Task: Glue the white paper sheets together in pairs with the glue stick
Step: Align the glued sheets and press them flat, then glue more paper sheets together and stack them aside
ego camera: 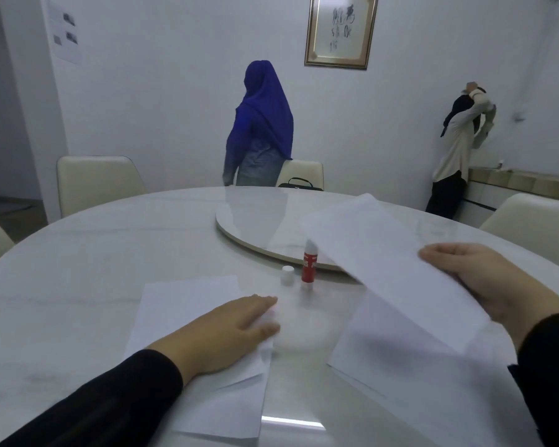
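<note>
Loose sheet (391,269) pinched in right hand (484,282), left hand (236,324) flat, fingers released, on left stack (181,311); uncapped glue stick (309,264) between; edges are best aligned before pressing.

We see a round, pale, marble-look surface (88,259), glossy enough to catch reflections. A raised round turntable (259,221) sits at its middle. Just in front of the turntable's near edge a red glue stick (309,269) stands upright and uncapped, with its white cap (287,275) standing just beside it on the left. Nearer to us, a loose pile of white paper sheets (188,304) lies flat on the left, its edges uneven, and a second pile of sheets (397,359) lies flat on the right, well apart from the first
</note>
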Demonstrator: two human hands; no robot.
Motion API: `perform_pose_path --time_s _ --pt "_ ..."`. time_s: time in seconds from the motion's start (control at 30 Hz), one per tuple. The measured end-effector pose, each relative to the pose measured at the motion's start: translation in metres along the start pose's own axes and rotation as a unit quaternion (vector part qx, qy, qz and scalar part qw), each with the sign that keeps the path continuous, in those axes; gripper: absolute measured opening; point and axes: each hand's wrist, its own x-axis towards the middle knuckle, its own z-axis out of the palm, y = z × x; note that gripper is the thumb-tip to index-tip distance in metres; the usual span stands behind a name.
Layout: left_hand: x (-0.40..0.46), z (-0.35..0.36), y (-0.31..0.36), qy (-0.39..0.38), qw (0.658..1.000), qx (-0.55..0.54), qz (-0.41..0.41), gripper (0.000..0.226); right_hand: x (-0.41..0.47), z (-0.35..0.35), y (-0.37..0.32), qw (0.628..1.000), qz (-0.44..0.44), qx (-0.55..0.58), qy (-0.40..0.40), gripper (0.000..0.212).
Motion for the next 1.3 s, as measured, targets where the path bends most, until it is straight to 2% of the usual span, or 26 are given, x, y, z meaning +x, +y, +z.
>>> perform_pose_path --time_s 0.07,0.2,0.37,0.5,0.63,0.73,0.83,0.87,1.0,1.1,1.3 --pt "0.001 0.002 0.000 0.002 0.997 0.074 0.011 0.059 0.019 0.006 -0.006 0.998 -0.018 0.027 0.052 0.009" --pt "0.002 0.004 -0.001 -0.002 0.995 0.095 0.024 0.060 0.067 0.022 -0.003 0.987 -0.051 0.064 0.140 0.020" --pt "0.003 0.003 -0.002 -0.005 0.995 0.090 0.031 0.061 0.109 0.038 0.017 0.965 -0.012 -0.011 0.260 0.028" --pt "0.003 0.001 -0.002 -0.011 0.996 0.086 0.031 0.060 0.119 0.049 0.031 0.950 0.034 -0.057 0.305 0.033" --pt "0.002 0.002 -0.001 -0.013 0.995 0.089 0.032 0.060 0.129 0.056 0.035 0.948 0.013 -0.162 0.274 0.020" --pt "0.003 0.002 0.000 -0.012 0.995 0.093 0.034 0.060 0.131 0.055 0.034 0.952 0.043 -0.163 0.257 0.008" --pt "0.004 0.002 0.000 -0.007 0.994 0.099 0.036 0.059 0.131 0.054 0.032 0.951 0.091 -0.163 0.247 0.027" --pt "0.003 0.002 0.001 -0.007 0.994 0.100 0.036 0.059 0.133 0.054 0.033 0.946 0.091 -0.199 0.240 0.034" --pt "0.004 0.001 0.002 -0.013 0.994 0.105 0.033 0.060 0.138 0.057 0.033 0.945 0.050 -0.257 0.197 0.038" --pt "0.004 0.001 0.002 -0.016 0.994 0.106 0.031 0.060 0.145 0.058 0.038 0.928 0.027 -0.319 0.192 0.049" --pt "0.003 0.002 0.003 -0.019 0.992 0.120 0.031 0.060 0.144 0.067 0.048 0.883 -0.023 -0.423 0.202 0.032"
